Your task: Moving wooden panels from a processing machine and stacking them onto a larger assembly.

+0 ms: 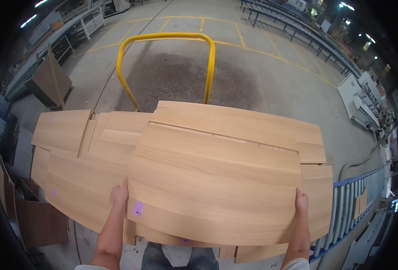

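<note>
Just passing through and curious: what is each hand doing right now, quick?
Left hand: closed on the left edge of the top wood panel.
Right hand: closed on the right edge of the same panel.

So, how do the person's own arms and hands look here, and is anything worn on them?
Both forearms are bare, and so are the left hand and the right hand: no gloves, watch or rings can be seen. At the lower edge of the picture, a light, whitish short sleeve shows on the right arm and another on the left. No markings are visible on the sleeves.
</note>
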The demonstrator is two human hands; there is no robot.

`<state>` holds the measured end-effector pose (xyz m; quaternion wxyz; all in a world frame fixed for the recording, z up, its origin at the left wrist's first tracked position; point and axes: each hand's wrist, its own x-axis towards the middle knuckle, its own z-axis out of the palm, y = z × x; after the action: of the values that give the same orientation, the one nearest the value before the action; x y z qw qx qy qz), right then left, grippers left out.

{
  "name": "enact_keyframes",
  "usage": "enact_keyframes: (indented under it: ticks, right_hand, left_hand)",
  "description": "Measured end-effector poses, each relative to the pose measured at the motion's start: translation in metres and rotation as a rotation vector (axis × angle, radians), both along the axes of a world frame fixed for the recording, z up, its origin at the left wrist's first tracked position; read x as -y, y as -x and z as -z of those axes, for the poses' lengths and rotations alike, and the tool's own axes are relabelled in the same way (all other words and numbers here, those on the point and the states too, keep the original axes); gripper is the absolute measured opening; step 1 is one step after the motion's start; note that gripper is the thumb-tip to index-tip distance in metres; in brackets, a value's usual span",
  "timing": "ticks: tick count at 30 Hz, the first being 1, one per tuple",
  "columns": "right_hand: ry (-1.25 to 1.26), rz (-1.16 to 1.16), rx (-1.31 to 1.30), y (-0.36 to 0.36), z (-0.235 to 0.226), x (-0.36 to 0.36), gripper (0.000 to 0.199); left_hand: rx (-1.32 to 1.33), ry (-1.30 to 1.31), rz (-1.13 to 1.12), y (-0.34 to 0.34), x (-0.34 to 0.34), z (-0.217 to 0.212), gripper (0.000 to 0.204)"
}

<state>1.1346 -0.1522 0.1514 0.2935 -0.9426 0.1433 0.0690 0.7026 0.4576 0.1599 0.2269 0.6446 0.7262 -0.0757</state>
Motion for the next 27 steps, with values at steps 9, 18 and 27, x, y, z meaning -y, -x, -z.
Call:
enact_keyframes:
  ticks: [9, 18, 27]
  right_hand:
    - [0.001, -0.281, 0.043, -0.17, 0.074, -0.026, 0.057]
    - [-0.015, -0.427, 0.137, -0.197, 0.058, -0.032, 0.043]
    - [0.172, -0.443, 0.035, 0.117, 0.085, 0.034, 0.066]
  left_hand:
    - [0.268, -0.008, -0.071, -0.092, -0.015, 0.065, 0.074]
    - [0.576, -0.183, 0.272, -0.118, -0.004, 0.045, 0.047]
    - [0.129, -0.237, 0.245, 0.056, 0.167, 0.075, 0.065]
